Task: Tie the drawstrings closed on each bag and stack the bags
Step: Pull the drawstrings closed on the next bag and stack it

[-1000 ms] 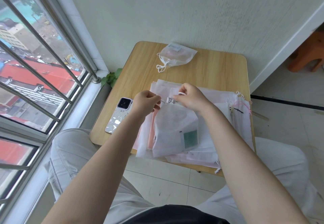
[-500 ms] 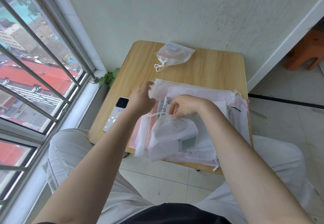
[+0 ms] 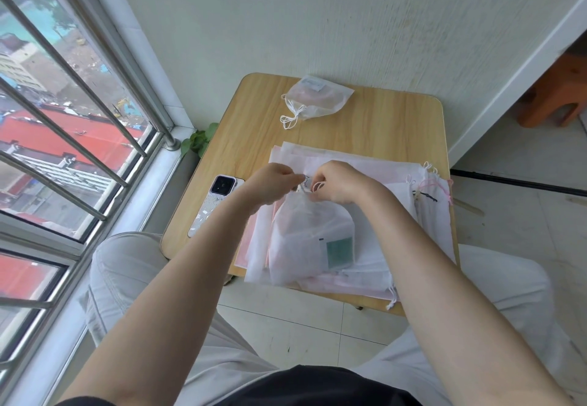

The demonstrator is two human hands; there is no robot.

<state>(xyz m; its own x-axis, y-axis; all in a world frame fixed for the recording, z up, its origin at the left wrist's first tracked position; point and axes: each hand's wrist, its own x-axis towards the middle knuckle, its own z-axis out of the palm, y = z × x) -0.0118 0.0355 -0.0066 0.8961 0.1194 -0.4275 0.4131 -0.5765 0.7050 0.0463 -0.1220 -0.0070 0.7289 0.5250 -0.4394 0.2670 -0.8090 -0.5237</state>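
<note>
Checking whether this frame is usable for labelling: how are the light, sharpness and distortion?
Head view: soft, even daylight from the window, no harsh shadows or glare on the table; wide-angle bending curves the window bars and wall edges; left hand and right hand are sharp, though the drawstring between them is too fine to make out.

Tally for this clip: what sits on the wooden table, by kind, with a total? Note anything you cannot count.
Filled drawstring bags: 2, one tied at the far edge, one under both hands
Phones: 1, face down by the left edge
Piles of flat empty bags: 1; its separate bags overlap too much to count
Total: 4
</note>
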